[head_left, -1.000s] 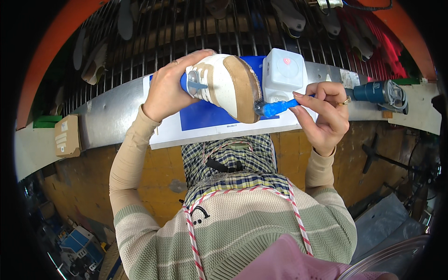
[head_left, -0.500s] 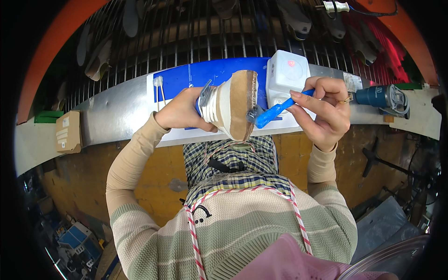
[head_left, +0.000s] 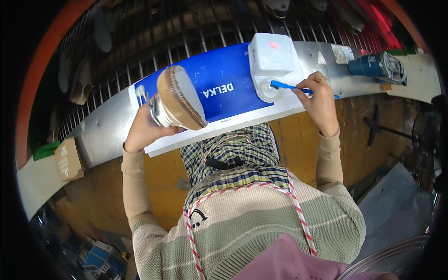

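My left hand [head_left: 143,129] is wrapped round a shoe upper [head_left: 167,93], white and brown with stitching along its bottom rim. The upper is tilted, its pale grey underside [head_left: 187,86] turned to the right. Between the thumb and fingers of my right hand [head_left: 318,100] is a slim blue brush [head_left: 290,86]. Its tip is at the small round dish [head_left: 270,89] in front of a white box-shaped dispenser [head_left: 273,53]. The bristles are too small to make out.
Under my hands lies a blue and white printed sheet [head_left: 221,70] on a metal bench [head_left: 100,133]. White-tipped sticks [head_left: 141,92] lie at its left. A blue tumbler [head_left: 371,66] stands at right, a cardboard box [head_left: 69,159] far left. Beyond is a roller rack [head_left: 186,39] with shoes.
The brush has left the shoe upper's rim and moved right to the dispenser's dish. My left hand has shifted left with the upper and turned it. The view has also shifted.
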A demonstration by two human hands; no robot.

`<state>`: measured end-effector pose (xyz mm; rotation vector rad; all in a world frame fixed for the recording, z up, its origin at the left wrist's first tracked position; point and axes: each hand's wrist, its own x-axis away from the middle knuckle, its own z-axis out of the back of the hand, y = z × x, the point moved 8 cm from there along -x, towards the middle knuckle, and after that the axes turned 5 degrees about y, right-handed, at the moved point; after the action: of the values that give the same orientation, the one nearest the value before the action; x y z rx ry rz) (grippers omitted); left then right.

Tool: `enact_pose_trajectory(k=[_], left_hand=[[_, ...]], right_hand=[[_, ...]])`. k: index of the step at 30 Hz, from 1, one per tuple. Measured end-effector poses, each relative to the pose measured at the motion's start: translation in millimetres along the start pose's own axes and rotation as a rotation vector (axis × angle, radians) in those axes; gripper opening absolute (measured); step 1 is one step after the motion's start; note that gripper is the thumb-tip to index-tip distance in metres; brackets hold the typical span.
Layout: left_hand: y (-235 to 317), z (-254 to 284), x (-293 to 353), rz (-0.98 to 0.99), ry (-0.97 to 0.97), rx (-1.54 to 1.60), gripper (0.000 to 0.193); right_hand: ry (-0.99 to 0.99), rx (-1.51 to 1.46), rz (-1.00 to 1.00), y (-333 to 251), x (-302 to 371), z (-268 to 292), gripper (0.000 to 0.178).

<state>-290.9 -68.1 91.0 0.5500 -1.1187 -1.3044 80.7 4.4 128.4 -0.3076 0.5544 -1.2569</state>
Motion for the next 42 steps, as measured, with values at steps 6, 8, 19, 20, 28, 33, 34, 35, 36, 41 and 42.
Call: enact_pose_trajectory(k=[6, 8, 19, 20, 28, 33, 34, 35, 36, 41, 42], left_hand=[[-11, -14, 11, -0.129, 0.253, 0.104, 0.095], [-11, -16, 17, -0.241, 0.410, -0.028, 0.119], [-9, -7, 5, -0.362, 0.581, 0.100, 0.116], [-4, 1, -4, -0.394, 0.580, 0.166, 0.112], [-4, -24, -39, -0.105, 0.276, 0.859, 0.094], [18, -58, -25, -0.054, 0.167, 0.923, 0.102], [24, -60, -23, -0.074, 0.163, 0.921, 0.104], [29, -61, -22, -0.095, 0.158, 0.918, 0.105], [33, -61, -20, -0.108, 0.153, 0.909, 0.106], [45, -60, -13, -0.187, 0.146, 0.857, 0.114], [47, -58, -11, -0.212, 0.151, 0.828, 0.114]], right_hand=[[0.106, 0.168, -0.017, 25, 33, -38, 0.012], [0.146, 0.189, 0.003, 25, 37, -45, 0.013], [0.032, -0.196, -0.313, 78, 53, -65, 0.013], [-0.008, -0.402, -0.454, 87, 57, -69, 0.013], [-0.079, -1.397, -0.514, 1, 18, -79, 0.010], [0.096, -1.284, -0.186, -64, -15, -51, 0.008], [0.129, -1.218, -0.142, -71, -19, -45, 0.008], [0.147, -1.176, -0.117, -76, -23, -41, 0.010], [0.188, -1.135, -0.070, -81, -26, -35, 0.011], [0.367, -0.929, 0.128, -99, -30, -10, 0.018], [0.393, -0.882, 0.152, -100, -32, -6, 0.018]])
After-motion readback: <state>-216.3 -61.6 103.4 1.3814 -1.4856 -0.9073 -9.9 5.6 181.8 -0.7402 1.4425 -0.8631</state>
